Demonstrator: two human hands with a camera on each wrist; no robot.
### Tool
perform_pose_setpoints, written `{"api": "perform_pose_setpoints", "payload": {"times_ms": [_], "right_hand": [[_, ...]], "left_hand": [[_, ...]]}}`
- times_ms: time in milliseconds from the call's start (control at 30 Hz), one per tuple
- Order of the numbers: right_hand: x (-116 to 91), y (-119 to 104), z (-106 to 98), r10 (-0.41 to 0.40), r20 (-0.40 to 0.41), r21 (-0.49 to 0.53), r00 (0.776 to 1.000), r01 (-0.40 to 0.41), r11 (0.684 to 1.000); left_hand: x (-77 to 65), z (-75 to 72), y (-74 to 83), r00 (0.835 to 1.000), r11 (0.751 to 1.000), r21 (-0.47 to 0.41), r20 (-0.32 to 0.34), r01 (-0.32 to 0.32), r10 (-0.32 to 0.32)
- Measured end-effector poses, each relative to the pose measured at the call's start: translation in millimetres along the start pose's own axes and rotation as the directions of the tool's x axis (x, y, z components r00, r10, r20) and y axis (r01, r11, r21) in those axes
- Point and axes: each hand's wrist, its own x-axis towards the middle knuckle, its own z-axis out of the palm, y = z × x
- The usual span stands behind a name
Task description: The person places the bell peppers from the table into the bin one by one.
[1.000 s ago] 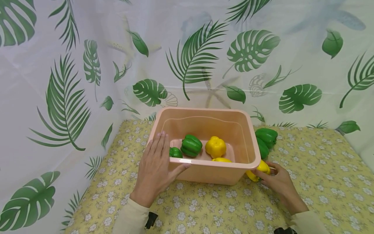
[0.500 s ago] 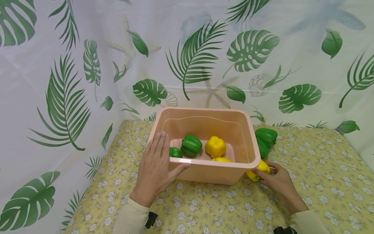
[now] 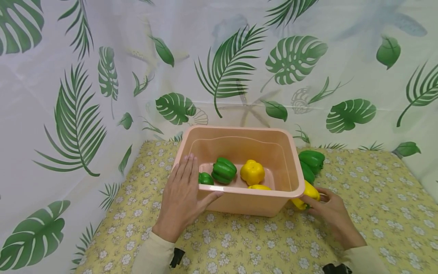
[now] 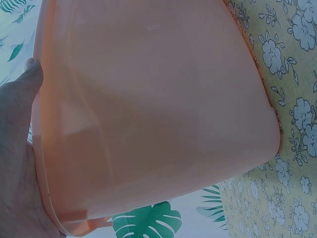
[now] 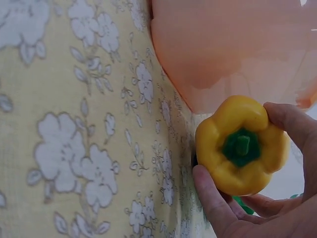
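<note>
A yellow bell pepper (image 3: 311, 190) is gripped in my right hand (image 3: 333, 213), just outside the right front corner of a pink plastic bin (image 3: 253, 191). In the right wrist view, fingers hold the pepper (image 5: 225, 129) from opposite sides, its green stem facing the camera. My left hand (image 3: 179, 201) rests on the bin's left front rim with its fingers straight; the left wrist view shows the bin's outer wall (image 4: 158, 99). Inside the bin lie a green bell pepper (image 3: 224, 170), a smaller-looking green one (image 3: 206, 178) partly hidden, and two yellow ones (image 3: 252, 172), one mostly behind the front rim.
Two green bell peppers (image 3: 312, 160) lie against each other on the floral tablecloth (image 3: 226, 243), right of the bin. A leaf-print sheet (image 3: 239, 68) hangs behind and along the left side.
My right hand and the yellow bell pepper have shifted slightly right and away from me, with the pepper a little higher in the head view. The left hand and bin have stayed put.
</note>
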Motion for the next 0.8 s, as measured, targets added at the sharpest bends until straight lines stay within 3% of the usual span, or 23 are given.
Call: {"api": "perform_pose_setpoints", "payload": {"times_ms": [800], "right_hand": [[-5.9, -15.7, -14.7, -0.037, -0.013, -0.009, 0.999, 0.037, 0.999]], "left_hand": [[-0.1, 0.4, -0.2, 1.000, 1.000, 0.007, -0.003, -0.006, 0.006]]}}
